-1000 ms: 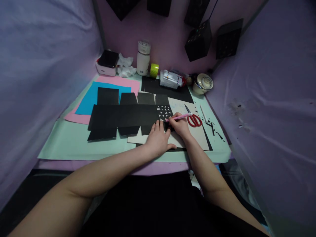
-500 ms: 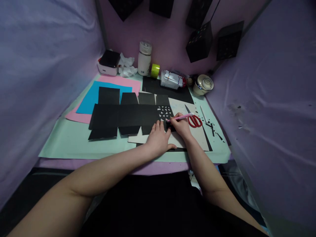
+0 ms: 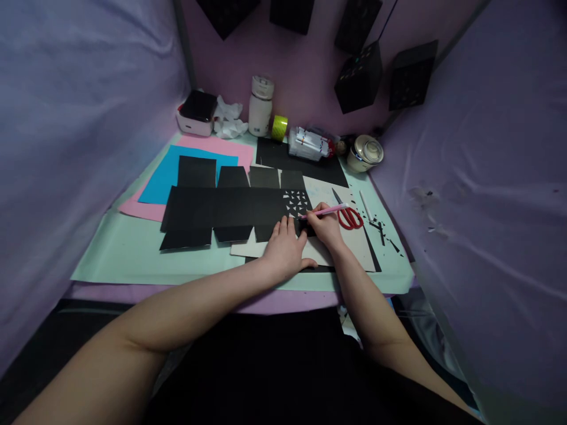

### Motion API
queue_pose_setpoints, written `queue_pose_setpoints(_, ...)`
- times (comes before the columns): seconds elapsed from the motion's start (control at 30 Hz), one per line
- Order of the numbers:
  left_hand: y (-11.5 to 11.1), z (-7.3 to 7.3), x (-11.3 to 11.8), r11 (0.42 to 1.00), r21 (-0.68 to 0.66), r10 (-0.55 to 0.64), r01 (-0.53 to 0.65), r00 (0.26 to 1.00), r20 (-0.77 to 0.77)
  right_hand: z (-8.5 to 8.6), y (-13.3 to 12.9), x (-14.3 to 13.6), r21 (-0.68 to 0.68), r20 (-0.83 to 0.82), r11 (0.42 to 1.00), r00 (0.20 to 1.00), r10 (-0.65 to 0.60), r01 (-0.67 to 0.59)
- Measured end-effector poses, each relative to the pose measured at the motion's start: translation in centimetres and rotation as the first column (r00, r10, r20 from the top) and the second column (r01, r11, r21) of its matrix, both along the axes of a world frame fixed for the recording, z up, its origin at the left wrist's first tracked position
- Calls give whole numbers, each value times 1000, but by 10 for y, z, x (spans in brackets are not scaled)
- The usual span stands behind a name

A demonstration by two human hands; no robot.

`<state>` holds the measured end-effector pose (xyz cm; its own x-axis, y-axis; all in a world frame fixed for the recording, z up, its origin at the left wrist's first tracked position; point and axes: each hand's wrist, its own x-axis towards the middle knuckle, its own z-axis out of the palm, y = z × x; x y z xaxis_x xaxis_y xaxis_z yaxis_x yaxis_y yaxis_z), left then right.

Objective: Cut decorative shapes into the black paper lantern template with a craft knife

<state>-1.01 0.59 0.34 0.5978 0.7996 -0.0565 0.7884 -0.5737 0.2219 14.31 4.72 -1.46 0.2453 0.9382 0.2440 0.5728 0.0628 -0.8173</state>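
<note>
We see the desk [image 3: 110,254], under a pale green cover, spread across the middle of the view. On it lies a long black card [image 3: 234,206] with flaps along both edges, its right end over a white board [image 3: 349,251] and its left end overlapping a pink sheet [image 3: 144,211] and a blue sheet [image 3: 162,177]. Above the back of the desk we see black boxes [image 3: 359,79] hanging.

Our left hand [image 3: 283,251] lies flat at the near edge of the card's right part, fingers slightly apart and thumb spread out, pressing and gripping nothing that we can see. Our right hand [image 3: 325,227] is closed around a slim pink tool [image 3: 330,210], whose lower end meets the card just beyond our left fingertips; we cannot make out the tip. Beside our right hand, red-handled scissors [image 3: 351,218] rest on the board, with a white stick [image 3: 366,205] to their right. Small white triangles [image 3: 296,202] dot the card's right panel, and tiny black scraps [image 3: 381,233] lie scattered near the stick.
</note>
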Motion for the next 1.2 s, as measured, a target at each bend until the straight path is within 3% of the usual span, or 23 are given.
queue_pose_setpoints(1.2, 0, 2, 0, 1000, -8, 1, -1, 1000, 4, -2, 0, 1, -37, -19, 998, 999, 42, -42)
